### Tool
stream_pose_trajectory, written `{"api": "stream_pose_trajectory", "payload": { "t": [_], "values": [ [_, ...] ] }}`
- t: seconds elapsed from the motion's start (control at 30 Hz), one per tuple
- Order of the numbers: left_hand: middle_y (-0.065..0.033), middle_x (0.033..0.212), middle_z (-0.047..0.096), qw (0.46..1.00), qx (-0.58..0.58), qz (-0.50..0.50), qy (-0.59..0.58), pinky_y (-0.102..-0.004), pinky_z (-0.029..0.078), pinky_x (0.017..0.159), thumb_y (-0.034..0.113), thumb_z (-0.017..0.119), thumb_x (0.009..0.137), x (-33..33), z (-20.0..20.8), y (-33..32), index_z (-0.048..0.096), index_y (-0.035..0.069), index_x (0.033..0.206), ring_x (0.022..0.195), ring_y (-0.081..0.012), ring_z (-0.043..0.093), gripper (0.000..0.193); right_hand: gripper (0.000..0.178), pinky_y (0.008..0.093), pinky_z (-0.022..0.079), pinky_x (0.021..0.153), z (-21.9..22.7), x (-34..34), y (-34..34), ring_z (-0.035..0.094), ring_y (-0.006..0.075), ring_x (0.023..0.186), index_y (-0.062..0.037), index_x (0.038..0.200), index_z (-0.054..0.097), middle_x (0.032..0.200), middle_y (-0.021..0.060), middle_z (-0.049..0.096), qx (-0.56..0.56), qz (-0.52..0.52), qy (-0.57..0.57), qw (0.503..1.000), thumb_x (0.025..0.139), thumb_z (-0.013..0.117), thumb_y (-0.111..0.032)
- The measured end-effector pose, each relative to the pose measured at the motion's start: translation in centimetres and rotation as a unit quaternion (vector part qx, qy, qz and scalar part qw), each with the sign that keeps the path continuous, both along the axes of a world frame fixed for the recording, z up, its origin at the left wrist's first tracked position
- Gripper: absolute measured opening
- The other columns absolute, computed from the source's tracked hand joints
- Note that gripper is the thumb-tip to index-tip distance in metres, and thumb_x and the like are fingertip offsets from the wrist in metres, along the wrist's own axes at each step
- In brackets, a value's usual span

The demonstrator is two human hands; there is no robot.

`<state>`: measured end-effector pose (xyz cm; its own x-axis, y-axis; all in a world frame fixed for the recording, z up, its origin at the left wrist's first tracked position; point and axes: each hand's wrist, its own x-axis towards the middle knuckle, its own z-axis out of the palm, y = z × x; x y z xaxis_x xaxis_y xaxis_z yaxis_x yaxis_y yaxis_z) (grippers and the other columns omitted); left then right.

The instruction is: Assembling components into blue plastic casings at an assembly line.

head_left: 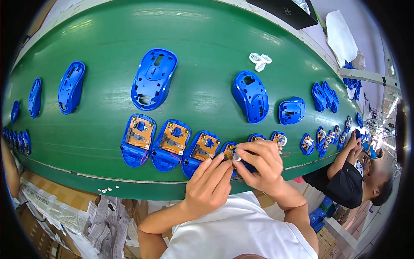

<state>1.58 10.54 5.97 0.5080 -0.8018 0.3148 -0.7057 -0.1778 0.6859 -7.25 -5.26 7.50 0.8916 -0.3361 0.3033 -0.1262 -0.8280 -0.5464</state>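
In front of me is a row of blue computer mouse bases with orange circuit boards (pixel 167 141). My right hand (pixel 264 167) pinches a small silvery scroll wheel (pixel 236 155) between thumb and fingertips, over one mouse base (pixel 228 149). That base is largely hidden by my fingers. My left hand (pixel 208 190) has its fingers closed together at the near edge of the same base, their tips close to the wheel. To the left sits another mouse base (pixel 202 146) with its board showing. Farther right, a mouse base (pixel 279 139) carries a round silvery wheel.
Blue mouse top shells (pixel 154 80) lie spread along the green conveyor belt (pixel 198 56). Three round white pieces (pixel 260 60) rest beyond them. Tiny parts (pixel 108 189) sit on the near ledge. A person in black (pixel 340 181) works on the right. Cardboard (pixel 60 194) is at lower left.
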Motion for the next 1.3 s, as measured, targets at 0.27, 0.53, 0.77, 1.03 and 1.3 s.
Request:
{"api": "stream_pose_trajectory", "payload": {
  "t": [0.27,0.53,0.77,1.03,1.3],
  "values": [
    [-0.0129,0.113,0.073,0.999,0.002,-0.036,0.002,-0.0377,0.047,0.107,0.001,0.067,0.080,0.2,-0.1,0.5,0.072,-0.003,0.103,0.112,-0.0256,0.070,0.024,0.031,0.0361,0.050,0.085,0.9,-0.6,0.3,0.061,0.0233,0.090,-0.0041,0.102,0.073,0.106,0.0089,0.071,0.002,-0.010,0.050,0.999,0.072,0.081,-0.004],
    [-0.0131,0.112,0.073,0.998,0.001,-0.058,-0.019,-0.0372,0.049,0.104,0.002,0.068,0.080,0.7,0.1,0.7,0.073,-0.001,0.103,0.110,-0.0255,0.071,0.024,0.028,0.0389,0.048,0.087,2.0,-0.2,-0.1,0.058,0.0254,0.092,-0.0048,0.106,0.074,0.107,0.0109,0.066,-0.074,-0.002,0.142,0.987,0.079,0.074,-0.009],
    [-0.0116,0.126,0.068,0.999,0.010,0.018,-0.024,-0.0480,0.040,0.108,0.011,0.070,0.081,2.7,0.7,1.2,0.072,0.004,0.113,0.123,-0.0299,0.061,0.033,0.035,0.0365,0.048,0.083,2.8,2.6,-5.9,0.060,0.0264,0.091,-0.0049,0.115,0.072,0.111,0.0119,0.064,-0.082,-0.068,0.014,0.994,0.080,0.072,-0.006],
    [-0.0101,0.140,0.059,0.989,0.120,0.052,-0.074,-0.0632,0.019,0.115,0.026,0.070,0.085,3.5,0.1,2.1,0.068,0.009,0.124,0.137,-0.0369,0.046,0.043,0.036,0.0306,0.052,0.075,2.3,8.1,-13.3,0.061,0.0177,0.085,-0.0094,0.120,0.070,0.113,0.0062,0.064,-0.052,-0.097,0.119,0.987,0.084,0.076,-0.011],
    [-0.0112,0.140,0.059,0.993,0.098,0.046,-0.055,-0.0644,0.013,0.116,0.029,0.071,0.087,3.6,-0.2,2.3,0.068,0.010,0.125,0.137,-0.0376,0.046,0.043,0.033,0.0296,0.052,0.071,0.8,9.2,-12.8,0.061,0.0153,0.082,-0.0080,0.118,0.074,0.110,0.0070,0.064,-0.142,-0.081,0.144,0.976,0.085,0.077,-0.010]
  ]
}}
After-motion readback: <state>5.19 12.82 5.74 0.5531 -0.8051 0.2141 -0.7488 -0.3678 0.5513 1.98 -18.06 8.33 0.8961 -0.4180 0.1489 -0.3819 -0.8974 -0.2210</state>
